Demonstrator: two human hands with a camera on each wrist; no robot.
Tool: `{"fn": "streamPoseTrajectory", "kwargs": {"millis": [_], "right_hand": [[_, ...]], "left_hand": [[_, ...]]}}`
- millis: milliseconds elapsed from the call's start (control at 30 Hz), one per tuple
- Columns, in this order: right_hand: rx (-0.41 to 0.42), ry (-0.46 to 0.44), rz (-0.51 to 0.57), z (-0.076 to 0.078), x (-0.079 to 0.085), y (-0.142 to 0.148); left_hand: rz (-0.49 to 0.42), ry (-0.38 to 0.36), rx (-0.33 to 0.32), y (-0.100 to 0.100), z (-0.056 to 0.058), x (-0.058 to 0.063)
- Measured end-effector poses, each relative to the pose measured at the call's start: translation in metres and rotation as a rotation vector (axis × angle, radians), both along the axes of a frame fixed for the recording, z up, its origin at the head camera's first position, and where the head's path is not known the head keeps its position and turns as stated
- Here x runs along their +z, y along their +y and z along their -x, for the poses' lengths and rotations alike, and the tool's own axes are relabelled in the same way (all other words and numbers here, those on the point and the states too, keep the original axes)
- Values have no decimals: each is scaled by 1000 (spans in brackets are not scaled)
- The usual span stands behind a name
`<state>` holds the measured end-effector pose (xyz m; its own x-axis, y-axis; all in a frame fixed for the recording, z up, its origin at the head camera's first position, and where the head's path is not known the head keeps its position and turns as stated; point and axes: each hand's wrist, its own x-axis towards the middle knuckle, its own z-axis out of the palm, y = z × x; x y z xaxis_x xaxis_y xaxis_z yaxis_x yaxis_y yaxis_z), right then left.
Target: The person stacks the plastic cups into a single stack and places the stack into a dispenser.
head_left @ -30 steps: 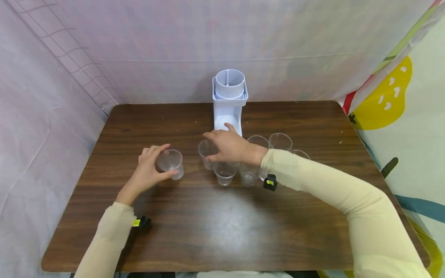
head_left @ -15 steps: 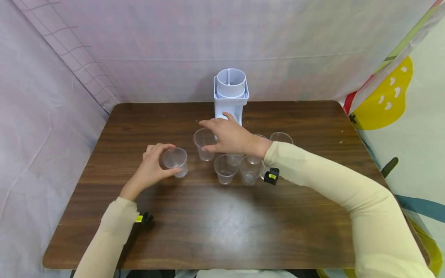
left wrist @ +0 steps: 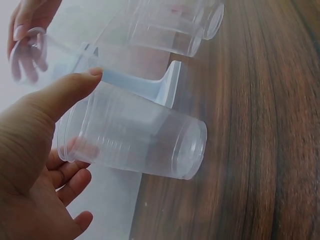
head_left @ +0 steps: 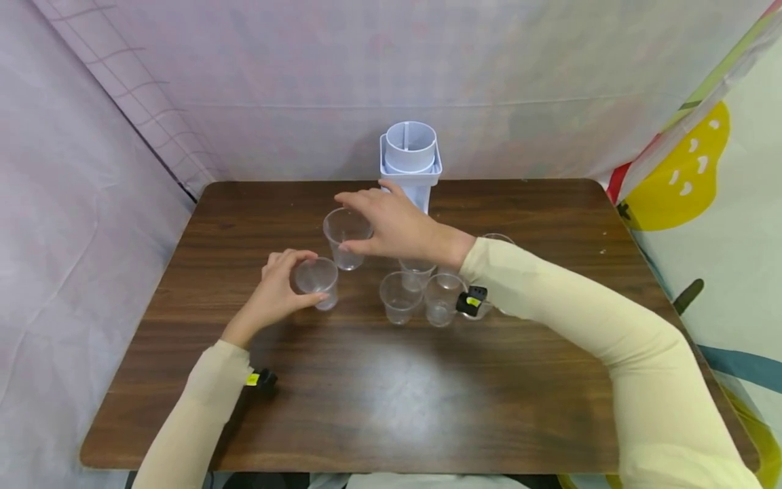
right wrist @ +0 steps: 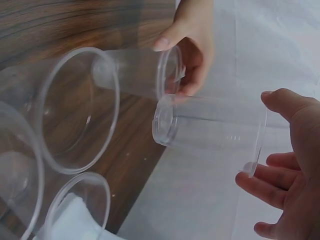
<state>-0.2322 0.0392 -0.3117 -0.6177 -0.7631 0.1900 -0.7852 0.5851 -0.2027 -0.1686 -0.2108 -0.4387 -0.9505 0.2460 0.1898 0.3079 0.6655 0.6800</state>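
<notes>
On the left side of the table, my left hand (head_left: 277, 295) grips a clear plastic cup (left wrist: 145, 135) near its rim, between thumb and fingers. Doubled rim lines show on this cup in the left wrist view. My right hand (head_left: 403, 224) pinches another clear plastic cup (right wrist: 215, 120) at the rim, raised above the table with its mouth up. Its base is close to the rim of the left hand's cup in the right wrist view. Several more clear cups (head_left: 400, 299) stand grouped beneath the right wrist, partly hidden by the forearm.
A white plastic holder (head_left: 411, 166) with a round tube on top stands at the table's back edge, its lower part hidden behind the right hand. The brown wooden table (head_left: 342, 394) reaches the hanging cloth (head_left: 275, 136) at the back.
My right hand has lifted its cup away from the group, moving left and toward the back. My left hand and its cup have shifted slightly right, so the two cups are closer.
</notes>
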Motion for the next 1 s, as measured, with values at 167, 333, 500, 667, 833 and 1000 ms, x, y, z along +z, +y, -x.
{"fn": "streamPoseTrajectory", "kwargs": {"millis": [167,333,500,667,833,1000], "right_hand": [[28,13,23,-2,4,-9],[53,23,28,-6,4,-18],[66,20,23,-8,1,-24],[62,21,16,-6,-4,-25],[65,1,6,-5,-9,-24],[79,-14,6,-4,-18,-24]], "left_hand": [[-14,-10,-11,6,3,2],[-18,-20,-12,11,8,-1],[-55,-70,-18,17,11,-3],[-114,-93,-12,23,15,-5],[-150,-127,-11,25,16,-8],[-181,-154,5,26,14,-9]]}}
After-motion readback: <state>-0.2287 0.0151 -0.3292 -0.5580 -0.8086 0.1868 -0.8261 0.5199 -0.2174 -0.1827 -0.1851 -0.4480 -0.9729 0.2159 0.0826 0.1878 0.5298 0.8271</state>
